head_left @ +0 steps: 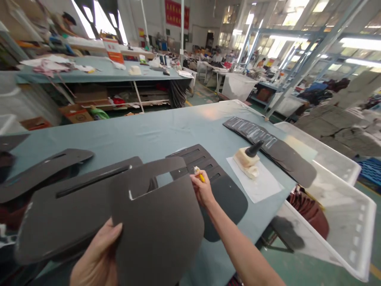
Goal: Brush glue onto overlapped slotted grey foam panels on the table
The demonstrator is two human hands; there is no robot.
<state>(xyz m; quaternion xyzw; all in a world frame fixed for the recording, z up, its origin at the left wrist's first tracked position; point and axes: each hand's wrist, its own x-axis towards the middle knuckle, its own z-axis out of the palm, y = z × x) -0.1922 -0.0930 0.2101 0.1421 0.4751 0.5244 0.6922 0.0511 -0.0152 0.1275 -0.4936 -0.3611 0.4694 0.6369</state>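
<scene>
My left hand [97, 254] grips the lower left edge of a dark grey panel [157, 226], thumb on its face. The panel is tilted up off the table and has a rectangular cut-out near its top. At the panel's upper right edge, my right hand [204, 188] is closed around a small yellow-handled brush [201, 176] with a whitish tip. Whether its fingers also touch the panel I cannot tell. Beyond it lies a dark pocketed piece [222, 182] with several slots. A cream glue container [247, 161] with a black nozzle stands on a white sheet [258, 190].
The blue-green table [143, 137] carries a stack of slotted dark panels [71, 202] at left and overlapping dark pieces [270, 147] at right. White plastic bins [342, 218] stand off the right edge, near a metal post [297, 75]. A person [64, 26] works far back left.
</scene>
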